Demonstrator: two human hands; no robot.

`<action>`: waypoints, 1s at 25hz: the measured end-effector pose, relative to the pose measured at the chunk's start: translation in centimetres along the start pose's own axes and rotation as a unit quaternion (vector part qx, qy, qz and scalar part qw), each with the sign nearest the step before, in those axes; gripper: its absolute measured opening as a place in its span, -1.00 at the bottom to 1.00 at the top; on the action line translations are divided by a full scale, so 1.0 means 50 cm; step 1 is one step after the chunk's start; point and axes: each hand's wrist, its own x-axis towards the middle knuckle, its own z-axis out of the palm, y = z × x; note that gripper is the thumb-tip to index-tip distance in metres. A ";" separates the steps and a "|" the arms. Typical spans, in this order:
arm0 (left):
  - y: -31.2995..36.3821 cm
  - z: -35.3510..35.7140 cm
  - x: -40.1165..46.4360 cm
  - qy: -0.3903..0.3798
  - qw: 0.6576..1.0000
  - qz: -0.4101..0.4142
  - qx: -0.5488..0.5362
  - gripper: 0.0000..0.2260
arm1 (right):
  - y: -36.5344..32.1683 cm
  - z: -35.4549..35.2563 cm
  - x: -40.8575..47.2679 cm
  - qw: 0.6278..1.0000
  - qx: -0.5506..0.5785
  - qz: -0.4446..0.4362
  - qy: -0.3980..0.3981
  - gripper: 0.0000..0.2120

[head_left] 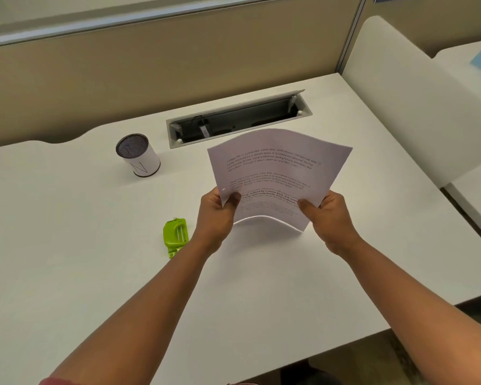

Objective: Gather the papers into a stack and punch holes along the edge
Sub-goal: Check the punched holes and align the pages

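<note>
A: Item one, nearest: left hand and right hand. Condition?

B: Both grasping the papers by the lower side edges, thumbs on the printed face, fingers behind. Stack held upright over the desk, bottom edge at or just above the surface; I cannot tell which.

A: Defects noted on the papers?

B: Bowed toward the viewer along the bottom, top corners fanned slightly. One small hole shows near the left thumb. Risk, as I judge it: sheets not squared, so any further holes would land uneven from page to page.

A: Item two?

B: Green hole punch, lying on the desk just beside the left wrist. Risk: forearm could knock it when the hand lowers.

A: Further out?

B: White cup with a dark mesh top, upright, well apart from the stack. Behind the papers, open cable tray sunk into the desk. Risk: a loosened sheet could slide toward that slot.
</note>
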 end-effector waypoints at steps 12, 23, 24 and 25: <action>-0.027 0.002 -0.006 -0.005 1.000 -0.009 0.008 -0.77 | 0.014 -0.002 -0.010 1.000 -0.016 0.005 -0.001 -0.59; -0.032 0.004 -0.004 -0.030 0.999 -0.018 0.015 -0.77 | 0.025 -0.010 -0.005 1.000 -0.018 0.021 -0.012 -0.58; -0.030 0.004 -0.003 -0.033 0.999 -0.019 0.015 -0.78 | 0.026 -0.012 -0.004 0.999 -0.018 0.024 -0.014 -0.58; -0.027 0.003 0.001 -0.034 0.999 -0.021 0.011 -0.79 | 0.026 -0.016 -0.003 0.999 -0.015 0.027 -0.016 -0.60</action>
